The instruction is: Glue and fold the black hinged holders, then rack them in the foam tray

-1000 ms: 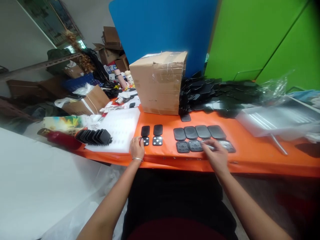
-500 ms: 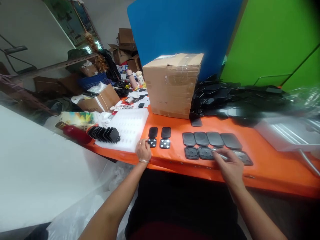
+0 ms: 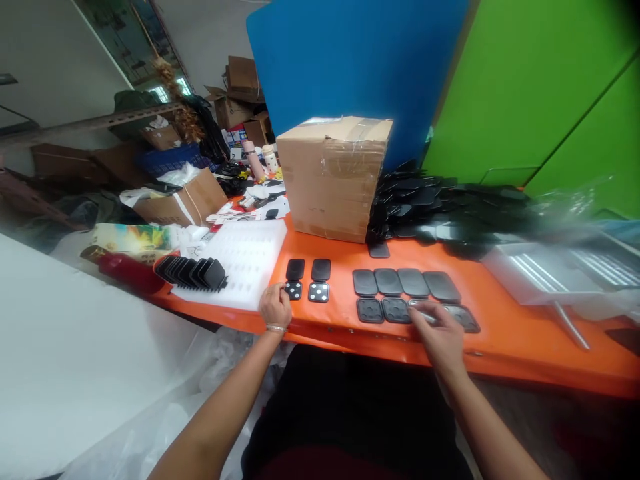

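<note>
Fingers curled, my left hand (image 3: 275,308) grips the left edge of an open black hinged case (image 3: 293,291) with white dots in its lower half. A second white-dotted case (image 3: 319,292) lies open beside it. My right hand (image 3: 441,331) is closed round a short silvery rod (image 3: 427,317), over the lower half of the third open case in a row to the right. That case's lower half is mostly covered by my fingers. The row's two left cases (image 3: 371,310) show dark round recesses; the rightmost case (image 3: 465,318) is partly behind my hand.
Standing black cases (image 3: 193,273) line a white foam sheet (image 3: 250,250) at left. A cardboard box (image 3: 327,183) stands behind, beside a heap of black pieces (image 3: 420,200). On the right, a white tray (image 3: 543,280) holds metal rods; one loose rod (image 3: 571,325) sticks out in front.
The whole view has shifted, so the table things appear farther left. Both hands keep their places at the same cases, and the right one still holds the silvery rod.
</note>
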The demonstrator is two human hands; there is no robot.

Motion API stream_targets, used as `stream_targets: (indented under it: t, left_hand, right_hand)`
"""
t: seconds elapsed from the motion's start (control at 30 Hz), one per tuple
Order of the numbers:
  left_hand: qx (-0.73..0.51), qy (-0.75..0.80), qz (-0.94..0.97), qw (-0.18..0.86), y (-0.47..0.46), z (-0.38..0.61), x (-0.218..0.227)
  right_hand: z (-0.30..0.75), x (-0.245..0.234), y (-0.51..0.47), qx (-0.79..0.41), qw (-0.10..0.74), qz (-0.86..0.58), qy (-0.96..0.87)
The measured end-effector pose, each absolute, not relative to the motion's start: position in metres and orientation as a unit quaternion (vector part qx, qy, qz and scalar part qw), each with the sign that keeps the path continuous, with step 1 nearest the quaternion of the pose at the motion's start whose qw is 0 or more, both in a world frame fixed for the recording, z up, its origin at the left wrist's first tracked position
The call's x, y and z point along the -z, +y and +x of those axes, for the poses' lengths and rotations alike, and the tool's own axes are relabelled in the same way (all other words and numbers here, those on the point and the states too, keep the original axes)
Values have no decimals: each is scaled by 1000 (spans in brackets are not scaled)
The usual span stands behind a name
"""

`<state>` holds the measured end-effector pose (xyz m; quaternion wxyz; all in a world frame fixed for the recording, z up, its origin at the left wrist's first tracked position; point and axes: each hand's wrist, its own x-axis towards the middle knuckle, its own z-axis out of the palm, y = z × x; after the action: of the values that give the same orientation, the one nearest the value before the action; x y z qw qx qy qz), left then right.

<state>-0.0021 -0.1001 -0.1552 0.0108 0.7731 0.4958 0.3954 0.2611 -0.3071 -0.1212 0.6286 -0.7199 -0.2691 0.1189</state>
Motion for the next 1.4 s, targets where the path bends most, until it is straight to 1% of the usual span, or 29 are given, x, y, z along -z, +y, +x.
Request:
stream_targets:
  t: [0.43, 0.67, 0.8, 0.9, 1.0, 1.07, 1.2, 1.4]
  left_hand:
    - [-410, 489, 769, 33, -100, -2, 158]
    - [-405, 481, 776, 49, -98, -4, 154]
    - [-413, 462, 782, 62, -101, -1, 142]
    - [-410, 395, 816, 97, -123, 23, 127]
    - [-319, 221, 904, 177, -153, 65, 115]
    - [-256, 165, 933, 192, -168, 93, 113]
    - [-174, 172, 951, 190, -169, 118, 115]
    - [-102, 194, 952, 215, -141, 95, 109]
  right_hand:
    - [259, 119, -306, -121, 606, -736, -276]
    - [260, 118, -306, -136, 620, -722, -277]
    - [262, 123, -305, -139, 626, -721, -264]
    - [263, 125, -305, -147, 625, -722, -259]
    - [264, 125, -304, -178, 634, -716, -233]
    - [264, 125, -304, -199, 642, -709, -215]
    - [263, 125, -302, -188, 641, -714, -208]
    - [261, 120, -299, -162, 614, -742, -213]
